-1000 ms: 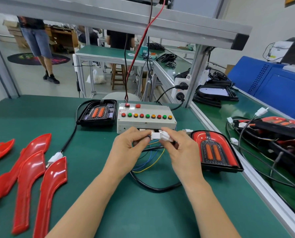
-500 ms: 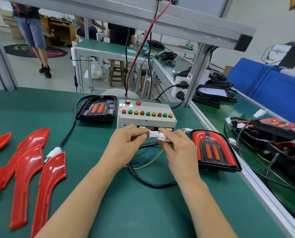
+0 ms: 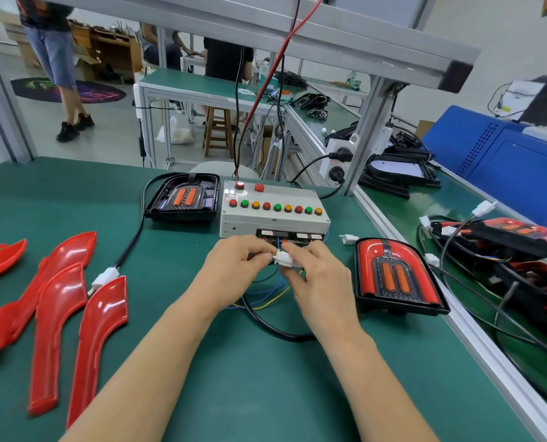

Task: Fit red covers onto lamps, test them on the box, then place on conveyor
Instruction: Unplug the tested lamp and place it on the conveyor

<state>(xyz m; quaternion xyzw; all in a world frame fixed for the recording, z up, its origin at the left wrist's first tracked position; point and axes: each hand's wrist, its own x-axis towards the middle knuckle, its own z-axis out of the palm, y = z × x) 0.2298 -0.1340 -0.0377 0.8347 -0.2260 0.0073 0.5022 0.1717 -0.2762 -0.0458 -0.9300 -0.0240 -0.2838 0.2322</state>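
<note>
A grey test box (image 3: 273, 215) with red, green and orange buttons stands mid-table. Just in front of it, my left hand (image 3: 234, 272) and my right hand (image 3: 320, 279) pinch a white connector (image 3: 283, 259) between them, coloured wires trailing below. A lamp with a red cover (image 3: 393, 275) lies right of my hands, its black cable looping under my wrists. An uncovered lamp (image 3: 184, 197) sits left of the box, its cable ending in a white plug (image 3: 104, 277). Several loose red covers (image 3: 58, 311) lie at the left.
The conveyor (image 3: 476, 317) runs along the right behind an aluminium rail, carrying finished lamps (image 3: 502, 240) with tangled cables. An aluminium frame post (image 3: 366, 135) with power sockets rises behind the box. A blue machine (image 3: 502, 157) stands far right. People stand in the background.
Both hands stayed at the connector in front of the box, pressing its halves closer together. The camera shifted slightly lower and forward.
</note>
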